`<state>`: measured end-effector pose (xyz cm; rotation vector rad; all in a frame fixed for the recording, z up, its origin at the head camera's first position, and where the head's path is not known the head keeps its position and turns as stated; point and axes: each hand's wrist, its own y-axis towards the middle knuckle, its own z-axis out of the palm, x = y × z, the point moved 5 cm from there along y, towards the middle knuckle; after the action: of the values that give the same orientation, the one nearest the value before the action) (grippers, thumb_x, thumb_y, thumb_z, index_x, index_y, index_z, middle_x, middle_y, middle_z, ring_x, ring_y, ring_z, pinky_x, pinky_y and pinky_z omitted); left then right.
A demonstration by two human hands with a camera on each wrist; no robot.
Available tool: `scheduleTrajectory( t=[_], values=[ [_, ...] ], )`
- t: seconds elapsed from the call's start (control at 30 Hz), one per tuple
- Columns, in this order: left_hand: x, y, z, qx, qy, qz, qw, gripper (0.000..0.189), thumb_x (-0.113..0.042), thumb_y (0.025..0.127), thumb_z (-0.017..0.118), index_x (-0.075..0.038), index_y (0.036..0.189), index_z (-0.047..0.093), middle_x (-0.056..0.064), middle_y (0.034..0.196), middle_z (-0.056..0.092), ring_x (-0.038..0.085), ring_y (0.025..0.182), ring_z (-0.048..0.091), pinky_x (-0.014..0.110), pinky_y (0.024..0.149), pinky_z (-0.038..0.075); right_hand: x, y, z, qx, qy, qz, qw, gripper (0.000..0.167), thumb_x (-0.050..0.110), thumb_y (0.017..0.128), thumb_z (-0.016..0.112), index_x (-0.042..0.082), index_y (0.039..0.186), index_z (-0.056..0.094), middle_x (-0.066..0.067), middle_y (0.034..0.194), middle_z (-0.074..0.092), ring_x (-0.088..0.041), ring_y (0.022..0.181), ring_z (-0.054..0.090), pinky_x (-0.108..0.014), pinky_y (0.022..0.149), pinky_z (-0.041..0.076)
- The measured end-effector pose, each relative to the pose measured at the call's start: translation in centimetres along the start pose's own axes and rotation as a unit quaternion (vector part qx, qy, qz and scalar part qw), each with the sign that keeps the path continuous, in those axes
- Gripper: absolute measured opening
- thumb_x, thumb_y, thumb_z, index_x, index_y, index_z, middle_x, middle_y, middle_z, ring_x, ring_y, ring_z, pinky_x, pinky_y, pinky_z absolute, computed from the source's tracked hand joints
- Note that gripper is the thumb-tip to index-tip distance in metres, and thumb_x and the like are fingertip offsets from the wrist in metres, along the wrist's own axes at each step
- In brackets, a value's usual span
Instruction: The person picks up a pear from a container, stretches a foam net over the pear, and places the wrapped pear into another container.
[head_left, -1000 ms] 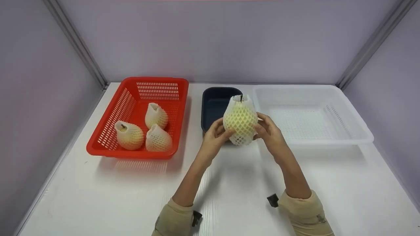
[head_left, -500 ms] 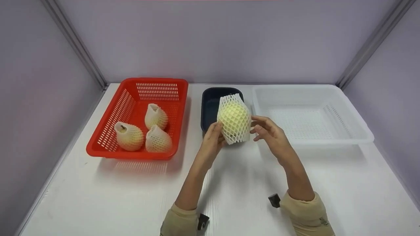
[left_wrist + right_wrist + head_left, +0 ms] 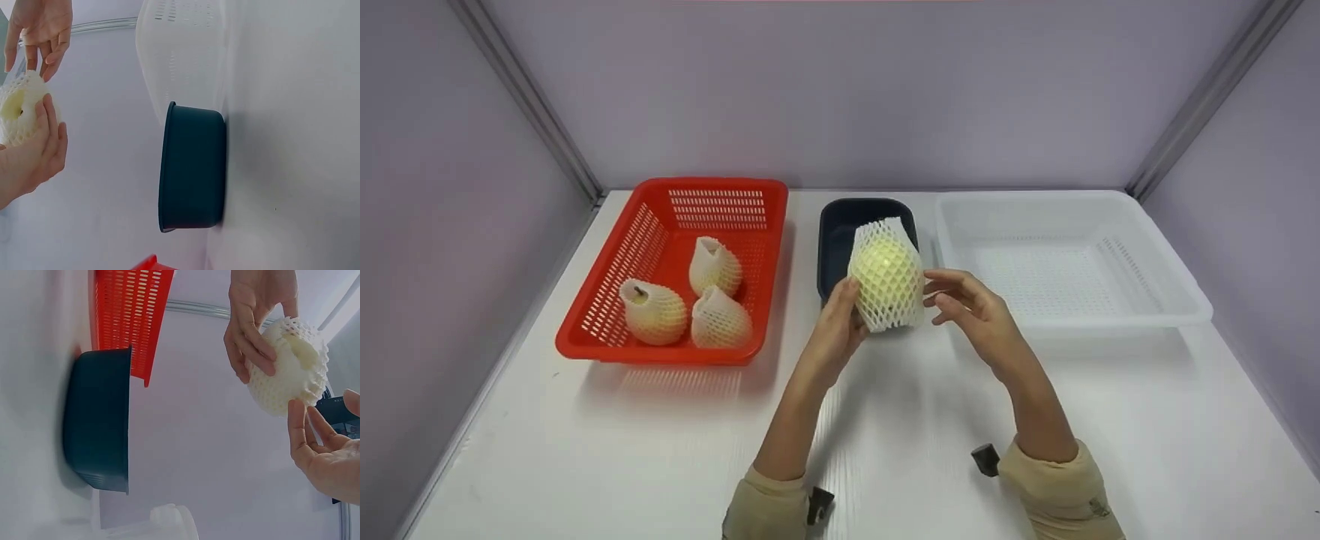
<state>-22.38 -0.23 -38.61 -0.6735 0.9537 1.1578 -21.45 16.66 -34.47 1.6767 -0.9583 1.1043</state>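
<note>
A yellow pear point(image 3: 886, 277) in a white foam net is held up in front of the dark blue container point(image 3: 837, 244). My left hand point(image 3: 834, 326) grips it from the left, thumb on the near side. On the other side, my right hand point(image 3: 979, 315) has its fingers loosely bent and its thumb apart from the fruit. In the right wrist view, a right fingertip reaches the edge of the foam net point(image 3: 278, 382). The left wrist view looks into an opening of the net point(image 3: 34, 90), with pale yellow skin inside. No stem shows in the head view.
A red basket point(image 3: 585, 349) on the left holds three pears in foam nets, one being the front-left pear point(image 3: 656, 315). To the right stands a white basket point(image 3: 1110, 322). Walls enclose the white table point(image 3: 660, 450) at the back and sides.
The pear has turned, so its stem no longer shows in the head view, and has shifted slightly left. My right thumb has come off it while my left hand keeps its grip.
</note>
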Motion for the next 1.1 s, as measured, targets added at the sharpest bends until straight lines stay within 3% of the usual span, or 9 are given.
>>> scheduleTrajectory(
  t=[0.17,0.37,0.57,0.83,1.1],
  values=[
    [0.3,0.1,0.2,0.018,0.011,-0.009,0.9997,0.055,-0.036,0.101,0.027,-0.001,0.142,0.017,0.021,0.132,0.040,0.028,0.117,0.046,0.038,0.094,0.039,0.5,-0.2,-0.1,-0.014,0.018,-0.012,0.9997,0.030,0.006,0.094,0.050,-0.003,0.123,0.052,-0.015,0.109,0.054,-0.028,0.102,0.050,-0.038,0.079,0.047],
    [0.7,0.2,0.4,0.070,0.079,-0.011,0.9943,0.057,-0.042,0.100,0.021,0.002,0.132,0.037,0.020,0.105,0.063,0.030,0.085,0.064,0.039,0.080,0.049,0.6,-0.3,-0.3,-0.040,0.026,-0.017,0.9987,0.030,0.006,0.093,0.051,-0.005,0.121,0.053,-0.016,0.105,0.053,-0.028,0.098,0.050,-0.031,0.076,0.048],
    [1.3,0.1,0.5,0.097,0.144,-0.050,0.9835,0.069,-0.051,0.098,0.015,0.003,0.116,0.055,0.018,0.088,0.067,0.027,0.082,0.065,0.038,0.078,0.049,0.5,-0.4,-0.6,-0.061,0.029,-0.011,0.9977,0.030,0.008,0.093,0.052,-0.005,0.120,0.054,-0.015,0.103,0.055,-0.027,0.088,0.053,-0.031,0.075,0.048],
    [1.6,0.0,0.7,0.133,0.207,-0.046,0.9682,0.074,-0.054,0.097,0.013,0.001,0.105,0.062,0.015,0.079,0.068,0.025,0.078,0.066,0.038,0.075,0.050,0.4,-0.5,-0.8,-0.071,0.031,-0.016,0.9969,0.029,0.008,0.094,0.051,-0.005,0.119,0.054,-0.016,0.095,0.051,-0.022,0.079,0.053,-0.029,0.071,0.048],
    [1.8,-0.1,0.4,0.122,0.225,-0.048,0.9655,0.077,-0.059,0.094,0.015,0.001,0.102,0.063,0.013,0.077,0.068,0.024,0.076,0.065,0.040,0.074,0.050,0.1,-0.5,-0.8,-0.073,0.028,-0.011,0.9969,0.027,0.008,0.093,0.053,-0.005,0.117,0.055,-0.016,0.092,0.050,-0.020,0.076,0.051,-0.029,0.068,0.047]
  ],
)
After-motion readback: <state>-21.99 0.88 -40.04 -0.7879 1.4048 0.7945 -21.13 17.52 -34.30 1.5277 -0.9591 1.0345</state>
